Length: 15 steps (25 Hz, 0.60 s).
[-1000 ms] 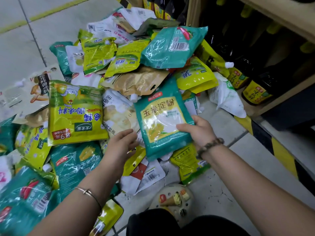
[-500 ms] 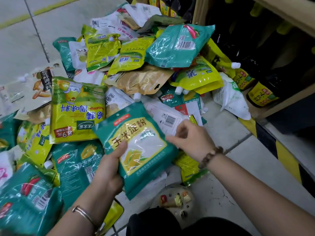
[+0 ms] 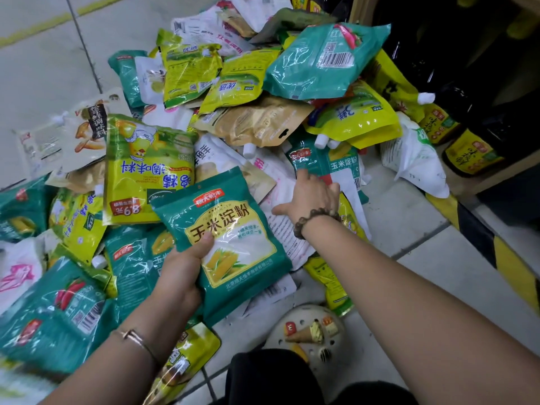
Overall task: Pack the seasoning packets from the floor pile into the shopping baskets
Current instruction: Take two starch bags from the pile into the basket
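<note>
Packets [image 3: 233, 112] lie heaped across the frame's upper and left parts; no basket in view. My left hand [image 3: 181, 273] grips one teal starch packet [image 3: 233, 244] at lower centre, thumb on its face, lifted clear to free the right. My right hand [image 3: 312, 197], fingers spread, reaches onto a matching teal packet [image 3: 336, 165] centre right, likely to stack alike.
</note>
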Available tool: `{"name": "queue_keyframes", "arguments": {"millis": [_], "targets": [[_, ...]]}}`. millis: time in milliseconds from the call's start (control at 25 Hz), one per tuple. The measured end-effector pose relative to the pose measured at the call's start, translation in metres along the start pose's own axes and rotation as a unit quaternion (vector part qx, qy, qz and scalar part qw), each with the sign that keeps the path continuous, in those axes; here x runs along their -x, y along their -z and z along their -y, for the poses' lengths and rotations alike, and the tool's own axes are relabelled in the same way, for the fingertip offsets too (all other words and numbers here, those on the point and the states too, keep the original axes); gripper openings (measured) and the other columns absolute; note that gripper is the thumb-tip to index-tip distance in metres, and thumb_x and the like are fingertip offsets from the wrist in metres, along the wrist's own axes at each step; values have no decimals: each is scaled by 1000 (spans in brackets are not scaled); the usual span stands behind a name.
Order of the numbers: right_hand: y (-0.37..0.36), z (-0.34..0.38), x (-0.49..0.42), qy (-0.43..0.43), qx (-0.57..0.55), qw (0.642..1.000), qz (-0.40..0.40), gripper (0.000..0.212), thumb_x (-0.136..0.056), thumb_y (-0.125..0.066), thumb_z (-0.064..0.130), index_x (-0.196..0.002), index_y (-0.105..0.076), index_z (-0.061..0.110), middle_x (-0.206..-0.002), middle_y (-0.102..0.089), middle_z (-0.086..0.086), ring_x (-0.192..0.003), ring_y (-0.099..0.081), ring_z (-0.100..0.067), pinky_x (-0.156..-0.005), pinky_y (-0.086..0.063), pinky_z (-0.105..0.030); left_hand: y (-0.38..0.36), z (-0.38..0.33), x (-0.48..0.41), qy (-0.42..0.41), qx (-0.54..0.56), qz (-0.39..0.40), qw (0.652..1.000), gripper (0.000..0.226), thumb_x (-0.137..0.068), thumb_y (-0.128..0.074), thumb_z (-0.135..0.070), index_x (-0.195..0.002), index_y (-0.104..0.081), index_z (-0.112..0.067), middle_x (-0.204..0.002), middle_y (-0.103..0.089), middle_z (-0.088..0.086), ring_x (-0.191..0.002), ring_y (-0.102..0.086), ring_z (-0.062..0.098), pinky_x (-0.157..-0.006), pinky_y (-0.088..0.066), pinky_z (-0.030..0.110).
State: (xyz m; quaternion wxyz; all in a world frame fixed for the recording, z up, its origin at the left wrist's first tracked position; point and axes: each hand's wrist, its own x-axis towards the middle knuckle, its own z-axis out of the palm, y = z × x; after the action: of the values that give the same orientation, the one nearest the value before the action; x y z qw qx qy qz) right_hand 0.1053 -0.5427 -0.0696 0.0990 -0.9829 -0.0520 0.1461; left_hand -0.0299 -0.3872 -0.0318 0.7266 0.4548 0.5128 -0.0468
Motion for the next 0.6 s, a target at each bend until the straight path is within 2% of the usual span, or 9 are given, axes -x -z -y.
{"name": "queue_keyframes", "arguments": {"millis": [80, 160, 280, 400, 480, 600], "targets": [[0, -4, 7, -19, -51, 998, 34, 64, -75, -68, 56, -123, -51, 18, -122, -60, -6, -113, -55, -25, -96, -33, -37, -2, -5, 1, -26, -21, 6, 999, 16, -90, -61, -15, -106, -62, -11, -75, -73, 7, -56, -70, 20, -46, -56, 34], [3, -15, 13, -48, -145, 986, 71, 60, -77, -71, 48, -128, -53, 21, -125, -60, -7, -116, -54, -29, -98, -39, -40, -3, -9, 3, -43, -43, 10, 998, 17, -91, -60, -14, -108, -60, -13, -79, -72, 7, -55, -69, 20, -44, -55, 33], [6, -48, 26, -76, -263, 960, 63, 53, -78, -74, 33, -124, -57, 13, -124, -59, -11, -113, -55, -31, -91, -46, -38, -4, -13, 12, -69, -79, 24, 994, 14, -92, -59, -13, -106, -60, -13, -84, -71, 8, -55, -69, 19, -45, -55, 32], [8, -99, 52, -106, -423, 900, 22, 26, -78, -74, 15, -102, -66, 5, -96, -66, -7, -92, -60, -20, -71, -47, -26, -20, -6, 22, -105, -127, 56, 985, 10, -92, -58, -15, -101, -62, -15, -77, -74, 3, -57, -70, 16, -46, -54, 27], [14, -130, 74, -130, -503, 854, -29, 16, -79, -71, 6, -94, -66, 8, -88, -65, -2, -80, -60, -15, -61, -48, -20, -44, 3, 29, -129, -132, 81, 980, 12, -93, -56, -24, -99, -61, -15, -67, -73, -2, -53, -68, 13, -43, -52, 25], [22, -163, 104, -167, -555, 810, -90, 15, -80, -70, 6, -89, -64, 16, -86, -66, 4, -72, -61, -6, -62, -52, -16, -82, 22, 38, -138, -149, 112, 973, 23, -94, -52, -35, -89, -60, -14, -57, -69, -4, -47, -66, 11, -39, -51, 26]]}}
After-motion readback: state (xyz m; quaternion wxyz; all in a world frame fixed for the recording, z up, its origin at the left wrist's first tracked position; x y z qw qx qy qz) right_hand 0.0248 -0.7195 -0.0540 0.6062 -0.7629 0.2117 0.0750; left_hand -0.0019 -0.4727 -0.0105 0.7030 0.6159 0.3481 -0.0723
